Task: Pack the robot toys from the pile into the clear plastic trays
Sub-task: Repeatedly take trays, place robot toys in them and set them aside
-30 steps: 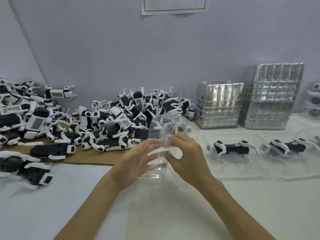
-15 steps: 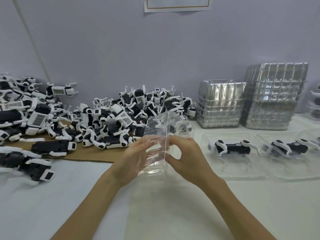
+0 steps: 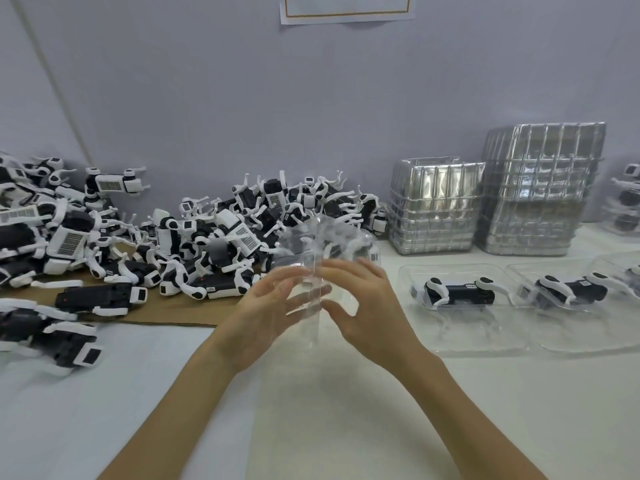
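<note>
Left hand [image 3: 266, 310], right hand [image 3: 367, 306]: both clamped on clear tray [image 3: 325, 244], thumbs pinching against spread fingers. Tray upright between hands, above white table [image 3: 311, 410]; glossy, see-through, moulded. Forearms converge from bottom edge. Toy pile [image 3: 221, 244] behind-left on cardboard [image 3: 166, 313]; barcode stickers, digits unreadable. Filled trays [image 3: 464, 344] right.

The clear tray [image 3: 325, 244] is motion-blurred, its edges seemingly lost; right-edge packed toys [image 3: 628, 202] are cropped.
</note>
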